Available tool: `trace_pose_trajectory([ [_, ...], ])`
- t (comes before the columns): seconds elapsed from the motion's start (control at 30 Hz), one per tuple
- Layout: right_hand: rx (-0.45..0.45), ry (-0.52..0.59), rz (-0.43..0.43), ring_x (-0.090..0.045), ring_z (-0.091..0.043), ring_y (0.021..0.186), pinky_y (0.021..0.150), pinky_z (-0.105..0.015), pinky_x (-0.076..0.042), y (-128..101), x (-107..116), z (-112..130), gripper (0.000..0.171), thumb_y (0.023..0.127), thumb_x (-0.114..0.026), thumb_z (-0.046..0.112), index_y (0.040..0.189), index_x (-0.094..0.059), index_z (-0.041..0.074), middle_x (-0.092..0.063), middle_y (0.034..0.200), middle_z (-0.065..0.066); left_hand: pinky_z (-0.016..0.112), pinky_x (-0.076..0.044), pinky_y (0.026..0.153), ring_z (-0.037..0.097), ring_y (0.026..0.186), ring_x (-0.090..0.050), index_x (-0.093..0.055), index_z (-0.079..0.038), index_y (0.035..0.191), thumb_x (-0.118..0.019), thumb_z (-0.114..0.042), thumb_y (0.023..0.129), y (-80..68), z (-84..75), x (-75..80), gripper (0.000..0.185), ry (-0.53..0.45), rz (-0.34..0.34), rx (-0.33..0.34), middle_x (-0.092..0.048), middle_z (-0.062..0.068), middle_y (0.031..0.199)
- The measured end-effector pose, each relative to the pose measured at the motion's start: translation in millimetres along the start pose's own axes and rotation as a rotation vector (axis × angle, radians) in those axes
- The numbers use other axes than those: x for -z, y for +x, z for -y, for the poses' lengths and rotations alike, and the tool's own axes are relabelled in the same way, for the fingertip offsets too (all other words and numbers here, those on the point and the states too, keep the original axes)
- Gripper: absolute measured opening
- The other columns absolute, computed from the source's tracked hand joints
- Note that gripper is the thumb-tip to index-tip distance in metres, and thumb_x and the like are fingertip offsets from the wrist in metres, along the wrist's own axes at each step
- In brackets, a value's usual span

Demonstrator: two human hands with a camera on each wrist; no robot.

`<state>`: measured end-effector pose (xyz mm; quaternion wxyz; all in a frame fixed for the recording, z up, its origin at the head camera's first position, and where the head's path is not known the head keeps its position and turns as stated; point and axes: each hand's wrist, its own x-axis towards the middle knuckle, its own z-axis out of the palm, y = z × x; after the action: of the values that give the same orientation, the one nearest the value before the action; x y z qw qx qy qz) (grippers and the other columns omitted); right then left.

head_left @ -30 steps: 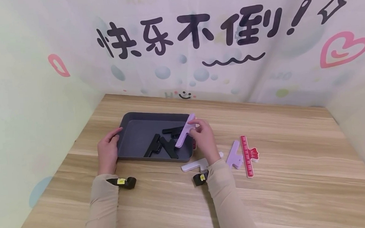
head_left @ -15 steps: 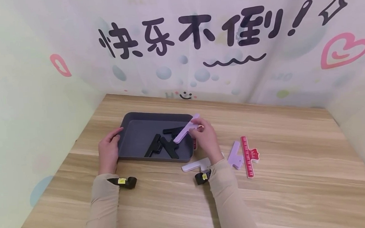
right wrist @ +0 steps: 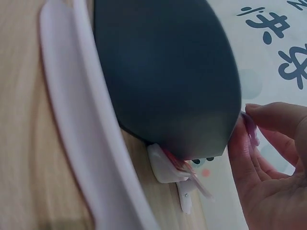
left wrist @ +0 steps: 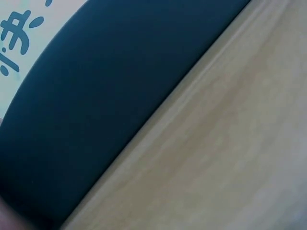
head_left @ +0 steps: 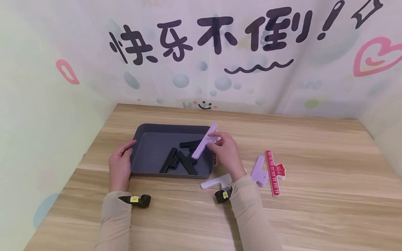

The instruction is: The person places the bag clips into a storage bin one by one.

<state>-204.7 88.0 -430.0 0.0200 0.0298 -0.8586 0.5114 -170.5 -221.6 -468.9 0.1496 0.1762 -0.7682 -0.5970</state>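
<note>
My left hand grips the left side of a dark grey rectangular tray; its other fingers are hidden behind the wall. Between thumb and fingers, my right hand pinches a light purple bag clip by its handle, slanted over the tray's right end. Beneath it inside the tray lie black clips, among them one on the left and a middle black clip. In the right wrist view the tray's outer wall stands beside the pinching fingers, with the purple clip mostly hidden.
On the wooden table, right of the tray, lie a white clip, a second purple clip and a red clip with ruler marks. Another red clip peeks out at the tray's right edge. A printed cloth hangs behind.
The purple clip in my right hand tilted flatter and then steeper again, while that hand shifted slightly right. My left hand stays on the tray, and the clips on the table keep their places.
</note>
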Motion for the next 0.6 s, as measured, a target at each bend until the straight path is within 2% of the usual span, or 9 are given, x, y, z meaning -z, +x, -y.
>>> trace_pose_trajectory([
  [0.2, 0.045, -0.007, -0.018, -0.056, -0.016, 0.082, 0.065, -0.029, -0.049, -1.4, -3.1, 5.0, 0.025, 0.078, -0.067, 0.016, 0.103, -0.065, 0.018, -0.052, 0.106, -0.002, 0.026, -0.033, 0.097, 0.007, 0.115, -0.044, -0.063, -0.017, 0.113, -0.047, -0.016, 0.092, 0.9, -1.1, 0.2, 0.026, 0.007, -0.003, 0.003, -0.054, -0.004, 0.122],
  [0.37, 0.079, -0.006, -0.056, -0.057, -0.016, 0.084, 0.072, -0.029, -0.050, -1.7, -9.7, 8.0, 0.023, 0.079, -0.067, 0.015, 0.101, -0.066, 0.018, -0.052, 0.113, -0.001, 0.026, -0.033, 0.097, 0.007, 0.115, -0.044, -0.063, -0.016, 0.112, -0.047, -0.015, 0.092, 0.4, -0.8, 0.5, 0.026, 0.002, -0.007, -0.003, -0.055, -0.004, 0.122],
  [0.47, 0.098, -0.004, -0.069, -0.057, -0.015, 0.085, 0.075, -0.028, -0.049, -2.1, -15.2, 9.9, 0.022, 0.079, -0.067, 0.014, 0.101, -0.067, 0.015, -0.052, 0.112, -0.001, 0.026, -0.033, 0.097, 0.007, 0.115, -0.044, -0.063, -0.016, 0.112, -0.047, -0.015, 0.092, 0.0, -1.0, 0.8, 0.026, 0.000, -0.007, -0.004, -0.055, -0.003, 0.122],
  [0.6, 0.132, 0.000, -0.081, -0.055, -0.014, 0.080, 0.072, -0.026, -0.048, -3.5, -22.4, 12.6, 0.020, 0.079, -0.067, 0.013, 0.099, -0.068, 0.013, -0.052, 0.107, -0.002, 0.026, -0.032, 0.097, 0.007, 0.116, -0.044, -0.063, -0.017, 0.112, -0.046, -0.016, 0.092, -0.1, -1.3, 0.7, 0.026, -0.001, -0.005, -0.003, -0.055, -0.004, 0.122],
])
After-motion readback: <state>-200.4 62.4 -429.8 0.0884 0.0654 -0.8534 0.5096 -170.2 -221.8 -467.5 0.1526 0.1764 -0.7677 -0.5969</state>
